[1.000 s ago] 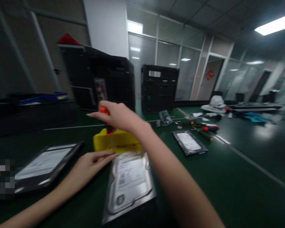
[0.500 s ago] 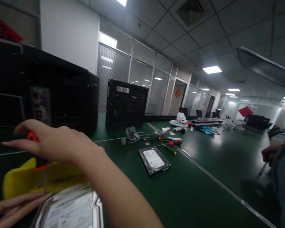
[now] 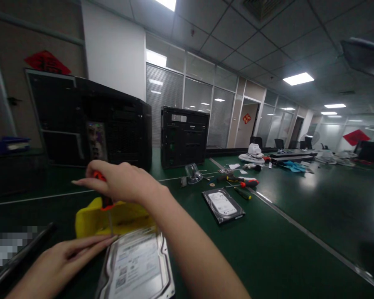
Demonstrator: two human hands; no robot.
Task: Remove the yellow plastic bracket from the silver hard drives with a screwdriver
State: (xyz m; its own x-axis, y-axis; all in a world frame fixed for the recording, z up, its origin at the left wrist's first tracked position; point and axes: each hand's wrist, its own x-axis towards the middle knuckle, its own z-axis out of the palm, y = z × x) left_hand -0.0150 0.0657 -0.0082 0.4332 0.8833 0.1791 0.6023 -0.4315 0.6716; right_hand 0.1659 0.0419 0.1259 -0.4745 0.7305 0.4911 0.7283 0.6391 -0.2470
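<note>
Upright in my right hand (image 3: 121, 180) is a screwdriver (image 3: 106, 202) with an orange and dark handle, its thin shaft pointing down. The shaft's lower end meets the near hard drive (image 3: 140, 265) at its far left corner. At that same corner my left hand (image 3: 65, 255) has its fingers pressed together beside the tip; what they pinch, if anything, is too small to make out. The drive's white label faces up, and my right forearm passes over its right side. Just behind it is a yellow container (image 3: 89, 220), partly hidden by my right hand.
A second hard drive (image 3: 222, 204) lies to the right. Behind it are a red-and-black screwdriver (image 3: 249, 183), a green-handled tool (image 3: 243, 192) and a clear plastic piece (image 3: 193, 173). Two black computer cases (image 3: 185, 139) stand at the back. A dark flat edge (image 3: 21, 255) lies at lower left.
The view has swung left, so everything sits further right in the picture. My right hand stays on the screwdriver and my left fingers stay at the drive's corner. The co-worker at right has left the view.
</note>
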